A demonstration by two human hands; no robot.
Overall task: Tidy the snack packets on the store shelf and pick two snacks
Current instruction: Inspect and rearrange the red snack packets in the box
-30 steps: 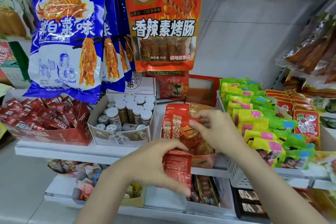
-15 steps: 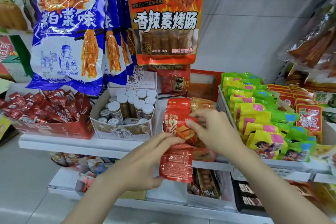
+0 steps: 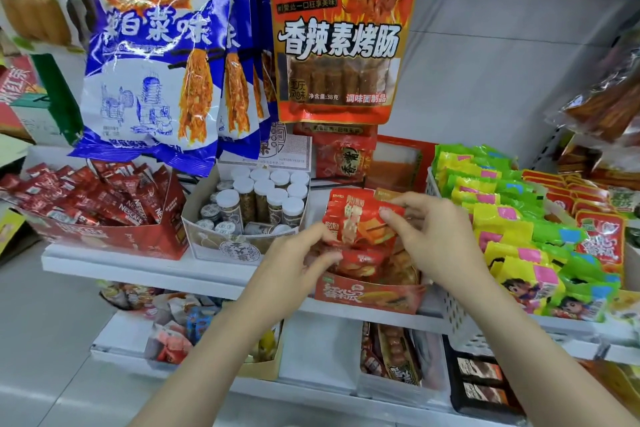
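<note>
Both hands' grip on red packets (image 3: 360, 218): left hand (image 3: 298, 263) w/ right hand (image 3: 426, 236) now tucked its packet into box (image 3: 367, 295), tidying nearly done.

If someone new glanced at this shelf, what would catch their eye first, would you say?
Probably the big orange sausage-snack bag hanging top centre, beside the blue bags to its left. Below, both hands, the left hand and right hand, handle red snack packets over their red display box on the shelf.
</note>
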